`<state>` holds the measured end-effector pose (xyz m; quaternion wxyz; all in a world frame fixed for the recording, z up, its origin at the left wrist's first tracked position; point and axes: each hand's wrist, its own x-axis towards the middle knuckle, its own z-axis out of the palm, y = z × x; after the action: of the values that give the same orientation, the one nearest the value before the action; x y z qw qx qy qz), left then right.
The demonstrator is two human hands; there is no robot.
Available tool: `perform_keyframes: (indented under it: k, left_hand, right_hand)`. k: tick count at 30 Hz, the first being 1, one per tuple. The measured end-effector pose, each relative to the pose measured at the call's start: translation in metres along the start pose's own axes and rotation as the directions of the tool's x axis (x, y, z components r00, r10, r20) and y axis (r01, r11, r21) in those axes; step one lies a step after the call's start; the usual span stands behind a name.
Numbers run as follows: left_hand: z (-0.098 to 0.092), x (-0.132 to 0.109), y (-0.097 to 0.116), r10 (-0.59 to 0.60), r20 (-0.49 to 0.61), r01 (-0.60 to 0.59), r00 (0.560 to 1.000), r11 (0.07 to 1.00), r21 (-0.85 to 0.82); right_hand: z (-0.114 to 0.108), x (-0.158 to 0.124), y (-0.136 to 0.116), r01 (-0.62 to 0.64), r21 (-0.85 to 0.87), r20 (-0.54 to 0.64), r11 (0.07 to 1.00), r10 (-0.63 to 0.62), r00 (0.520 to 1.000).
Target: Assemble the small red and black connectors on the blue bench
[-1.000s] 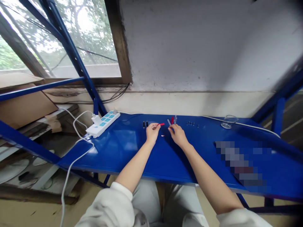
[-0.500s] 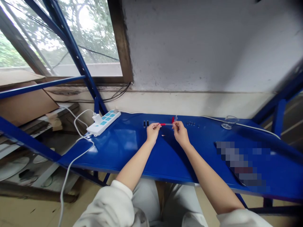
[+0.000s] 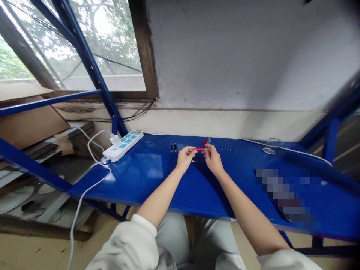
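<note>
My left hand (image 3: 185, 157) is closed in a pinch on one end of a slim red pen (image 3: 200, 149), held level just above the blue tabletop. At its other end, the fingers of my right hand (image 3: 213, 159) are pinched shut. Both ends are covered by fingers. Just beyond my right hand are red pen caps (image 3: 205, 142) and clear tube-like pieces (image 3: 209, 140). Two small black cylinders (image 3: 173, 147) stand left of my left hand. Beneath the hands lies a tiny pale pointed piece (image 3: 194, 161), partly hidden.
Several tiny dark pieces (image 3: 226, 147) lie to the right of my right hand. Farther right is a clear round container (image 3: 269, 150). A white power strip (image 3: 123, 145) with cables occupies the left end of the blue table (image 3: 135, 187). A blurred-out flat object (image 3: 284, 198) lies front right.
My hands have come closer together, the left one moving slightly right. The pale see-through stretch between them is no longer visible; only red shows there now.
</note>
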<state>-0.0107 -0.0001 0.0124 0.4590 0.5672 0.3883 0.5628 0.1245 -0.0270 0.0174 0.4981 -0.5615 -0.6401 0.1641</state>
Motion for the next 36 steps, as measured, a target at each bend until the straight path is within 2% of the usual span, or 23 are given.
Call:
perform_keyframes:
  k: [3,7,13,16,20,22,23,26,29,32,36]
  left_hand:
    - [0.0,-0.003,0.001,0.092,0.019,-0.094,0.996,0.982,0.164]
    - [0.0,-0.009,0.004,0.238,0.084,-0.252,0.968,0.888,0.386]
    - [-0.001,-0.011,0.009,0.342,0.141,-0.364,0.929,0.777,0.514]
    - [-0.002,-0.009,0.019,0.361,0.208,-0.413,0.909,0.707,0.575]
    - [-0.006,0.003,0.044,0.319,0.401,-0.512,0.859,0.563,0.649]
    - [-0.011,0.016,0.058,0.293,0.499,-0.577,0.815,0.486,0.657]
    - [-0.014,0.025,0.064,0.294,0.511,-0.589,0.808,0.454,0.669]
    - [-0.026,0.052,0.074,0.281,0.468,-0.545,0.838,0.377,0.749]
    - [-0.037,0.07,0.071,0.184,0.454,-0.489,0.872,0.284,0.825]
    - [-0.045,0.075,0.062,0.083,0.445,-0.453,0.891,0.197,0.869]
    - [-0.053,0.071,0.053,0.031,0.449,-0.448,0.893,0.142,0.883]
  right_hand:
    - [0.002,0.0,0.005,-0.022,-0.032,0.073,0.999,0.025,0.997]
    - [0.003,-0.001,0.008,0.014,-0.086,0.116,0.996,-0.004,0.993]
    - [0.002,-0.001,0.009,0.063,-0.142,0.125,0.988,-0.045,0.991]
    - [0.001,0.0,0.009,0.082,-0.129,0.114,0.988,-0.067,0.991]
    - [0.0,0.0,0.009,0.1,-0.117,0.113,0.988,-0.087,0.99]
    - [-0.001,0.0,0.008,0.096,-0.122,0.121,0.988,-0.082,0.989]
    - [-0.001,0.0,0.008,0.089,-0.128,0.125,0.988,-0.073,0.989]
    - [-0.003,0.0,0.006,0.071,-0.147,0.144,0.987,-0.049,0.988]
    - [-0.003,0.0,0.006,0.074,-0.151,0.185,0.986,-0.046,0.982]
    - [-0.002,0.0,0.007,0.092,-0.151,0.228,0.984,-0.056,0.972]
    - [0.001,-0.001,0.009,0.109,-0.175,0.254,0.978,-0.062,0.965]
